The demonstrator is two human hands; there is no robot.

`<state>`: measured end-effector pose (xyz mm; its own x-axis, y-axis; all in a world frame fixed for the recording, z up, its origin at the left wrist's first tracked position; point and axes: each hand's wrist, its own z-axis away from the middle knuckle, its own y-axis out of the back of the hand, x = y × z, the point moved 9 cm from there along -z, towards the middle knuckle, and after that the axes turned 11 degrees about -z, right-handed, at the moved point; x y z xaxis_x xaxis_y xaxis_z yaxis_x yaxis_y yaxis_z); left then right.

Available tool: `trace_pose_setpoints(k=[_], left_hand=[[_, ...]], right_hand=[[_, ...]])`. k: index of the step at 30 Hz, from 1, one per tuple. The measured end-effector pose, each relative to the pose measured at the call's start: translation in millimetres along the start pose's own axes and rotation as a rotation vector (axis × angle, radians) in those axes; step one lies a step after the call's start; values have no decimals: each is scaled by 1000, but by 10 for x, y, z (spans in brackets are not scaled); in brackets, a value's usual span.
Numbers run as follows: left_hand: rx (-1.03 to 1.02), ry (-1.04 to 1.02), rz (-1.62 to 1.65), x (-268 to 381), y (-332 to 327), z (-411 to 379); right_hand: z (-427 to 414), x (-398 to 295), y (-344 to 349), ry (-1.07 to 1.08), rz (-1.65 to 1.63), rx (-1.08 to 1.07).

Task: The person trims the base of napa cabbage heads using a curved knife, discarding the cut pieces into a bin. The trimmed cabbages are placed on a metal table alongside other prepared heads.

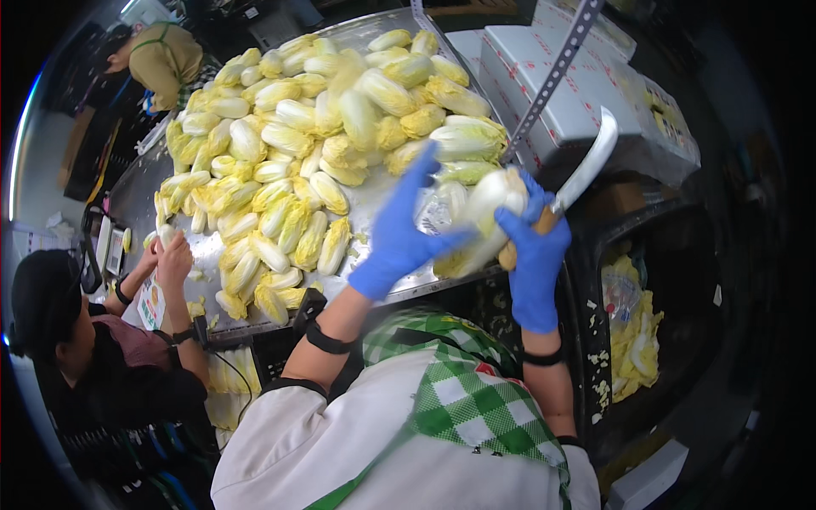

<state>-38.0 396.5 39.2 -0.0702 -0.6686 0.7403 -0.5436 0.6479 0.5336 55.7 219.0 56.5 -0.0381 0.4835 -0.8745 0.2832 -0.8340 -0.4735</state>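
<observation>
My left hand (408, 223), in a blue glove, is blurred with its fingers spread, palm facing a napa cabbage (484, 220). The picture does not settle whether it touches that cabbage. My right hand (539, 248), gloved in blue too, grips the wooden handle of a curved knife (590, 162), blade pointing up and away to the right. Its fingers also reach the right side of the same cabbage, near the pale stem end. Beyond my left hand, one blurred napa cabbage (359, 118) shows over the pile.
Napa cabbages (280, 140) are heaped on a metal table (376, 197). A perforated metal post (551, 86) rises near white boxes (561, 70) at right. Below stands a black bin (590, 306) holding leaf trimmings (637, 344). Co-workers (121, 344) stand left and far left (159, 60).
</observation>
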Motion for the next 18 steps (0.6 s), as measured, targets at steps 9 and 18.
trace_pose_setpoints(k=[9,18], left_hand=[[-441,325,859,741,-1068,433],[-742,462,909,1067,-1646,784]], right_hand=[[581,-576,236,99,302,-216],[1304,-1617,1274,194,1155,-33]])
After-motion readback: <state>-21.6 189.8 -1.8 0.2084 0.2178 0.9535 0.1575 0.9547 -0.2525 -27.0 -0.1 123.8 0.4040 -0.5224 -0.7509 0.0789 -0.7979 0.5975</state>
